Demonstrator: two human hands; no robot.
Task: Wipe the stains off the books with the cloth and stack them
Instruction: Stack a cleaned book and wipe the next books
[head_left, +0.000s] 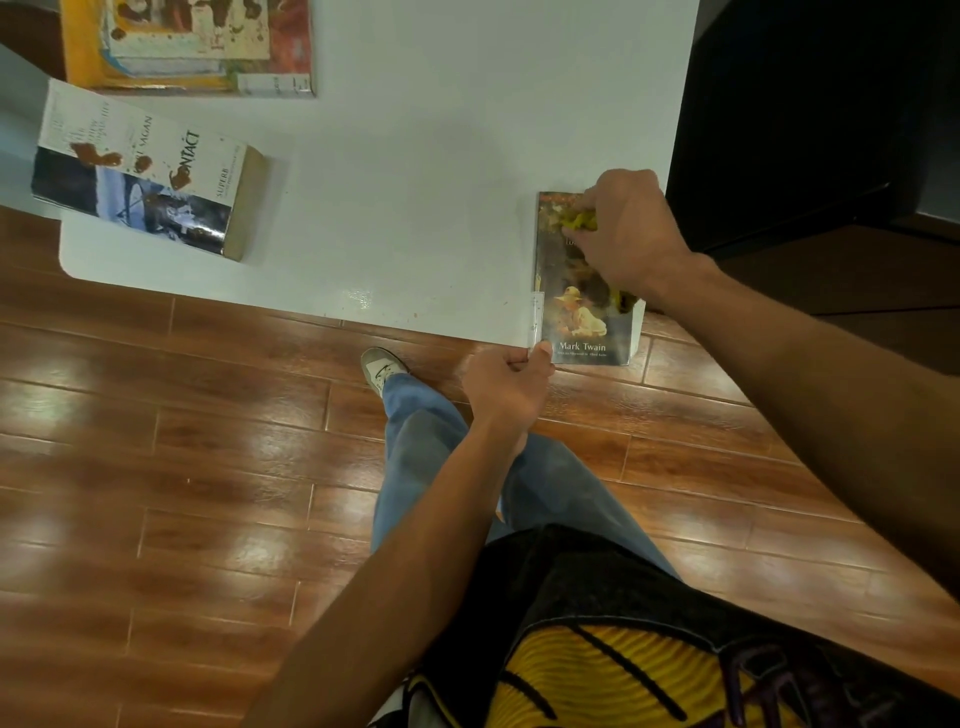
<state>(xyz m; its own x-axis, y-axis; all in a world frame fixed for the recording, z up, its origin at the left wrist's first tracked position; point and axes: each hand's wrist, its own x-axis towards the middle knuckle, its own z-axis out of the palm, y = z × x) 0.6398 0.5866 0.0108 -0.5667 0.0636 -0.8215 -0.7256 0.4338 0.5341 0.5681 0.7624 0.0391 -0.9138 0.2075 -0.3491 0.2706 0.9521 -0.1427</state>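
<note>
Dark Twain book (582, 312) (yellow cloth (577, 221) atop) overhangs table edge.

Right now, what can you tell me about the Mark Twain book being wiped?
The Mark Twain book is a thin paperback with a dark, glossy cover showing a figure in a pale hat above the author's name. It lies flat, face up, at the white table's near right corner, its lower end hanging over the edge. The left hand pinches its lower left corner, while the right hand presses a yellow-green cloth on its upper cover.

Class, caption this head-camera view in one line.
Right hand wipes the Mark Twain book with a yellow cloth while the left hand pinches its corner.
</note>
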